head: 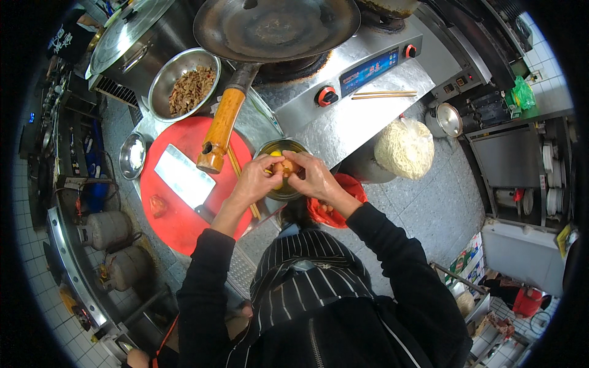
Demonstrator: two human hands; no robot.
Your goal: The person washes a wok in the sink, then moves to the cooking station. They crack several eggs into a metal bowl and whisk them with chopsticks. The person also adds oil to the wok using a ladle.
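Observation:
Both my hands grip a brown egg (288, 166) whose shell looks broken, held over a round metal bowl (286, 197). My left hand (255, 179) has its fingers on the egg's left side. On its right side are the fingers and thumb of my right hand (317, 175). Yellow yolk (276, 153) shows beneath and beside my fingers; part of the bowl's inside is hidden by my hands. A red bag (347, 188) with eggshells in it hangs or stands below my right wrist.
Left lies a red round cutting board (158, 179) with a cleaver (184, 175) and wooden chopsticks (235, 163). A wok's wooden handle (225, 124) juts over it. Nearby are a bowl of chopped meat (191, 89), a small bowl (133, 155) and bagged noodles (405, 148).

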